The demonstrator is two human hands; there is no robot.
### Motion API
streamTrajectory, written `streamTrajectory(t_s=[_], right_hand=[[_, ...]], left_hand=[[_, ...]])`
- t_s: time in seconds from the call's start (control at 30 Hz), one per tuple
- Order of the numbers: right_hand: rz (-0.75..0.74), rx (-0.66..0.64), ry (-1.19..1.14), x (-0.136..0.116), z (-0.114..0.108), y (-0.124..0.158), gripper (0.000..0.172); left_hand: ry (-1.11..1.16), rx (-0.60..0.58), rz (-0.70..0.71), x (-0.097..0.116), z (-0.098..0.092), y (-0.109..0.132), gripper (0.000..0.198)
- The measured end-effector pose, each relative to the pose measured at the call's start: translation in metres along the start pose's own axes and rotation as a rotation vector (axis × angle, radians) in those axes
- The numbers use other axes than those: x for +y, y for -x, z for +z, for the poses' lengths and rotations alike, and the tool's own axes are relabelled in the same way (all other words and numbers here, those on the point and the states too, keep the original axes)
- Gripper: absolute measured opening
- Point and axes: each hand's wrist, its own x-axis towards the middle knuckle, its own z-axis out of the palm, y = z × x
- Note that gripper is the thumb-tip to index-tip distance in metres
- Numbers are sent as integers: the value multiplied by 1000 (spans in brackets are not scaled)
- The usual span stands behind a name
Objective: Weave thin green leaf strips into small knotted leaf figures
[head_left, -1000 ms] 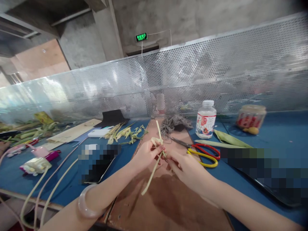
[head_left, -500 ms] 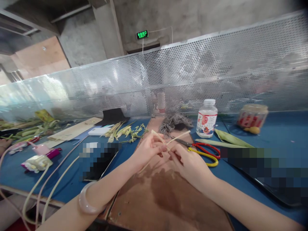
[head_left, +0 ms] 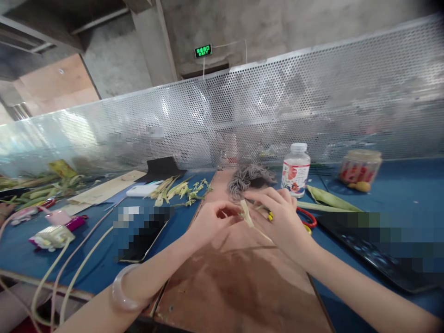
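Note:
My left hand is closed in a pinch, its thumb and fingertips gripping a pale, folded strip of dried leaf. A thin strand runs from this strip down to the right. Just across from it, my right hand has its fingers stretched out and apart, close to the strip's right side. Whether its fingertips touch the strip is hard to see. Behind my right hand lie scissors with one red handle and one yellow handle, mostly hidden. A bundle of grey cord rests beyond both hands.
A white-capped bottle and a lidded jar stand at the back right, near long green leaves. Phones lie on both sides, a dark one at left. Cables cross the left side; a perforated metal screen borders the back.
My right hand has opened out and risen, now covering much of the scissors. The strip, earlier spread in a V between both hands, now shows as a short folded piece at my left fingertips.

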Motion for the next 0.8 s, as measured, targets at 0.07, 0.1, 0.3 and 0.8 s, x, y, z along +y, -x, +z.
streamTrajectory(t_s=[0.07,0.1,0.3,0.8], right_hand=[[10,-57,-52,-2,-1,-3,14],[13,-90,-84,-3,-2,-4,14],[90,-210,-244,-7,-2,-7,16],[180,-167,-358,-9,1,-6,19]], left_hand=[[-36,-9,25,2,3,1,25],[-36,-13,32,3,4,2,24],[41,-13,35,8,6,6,23],[3,-88,27,8,8,4,25]])
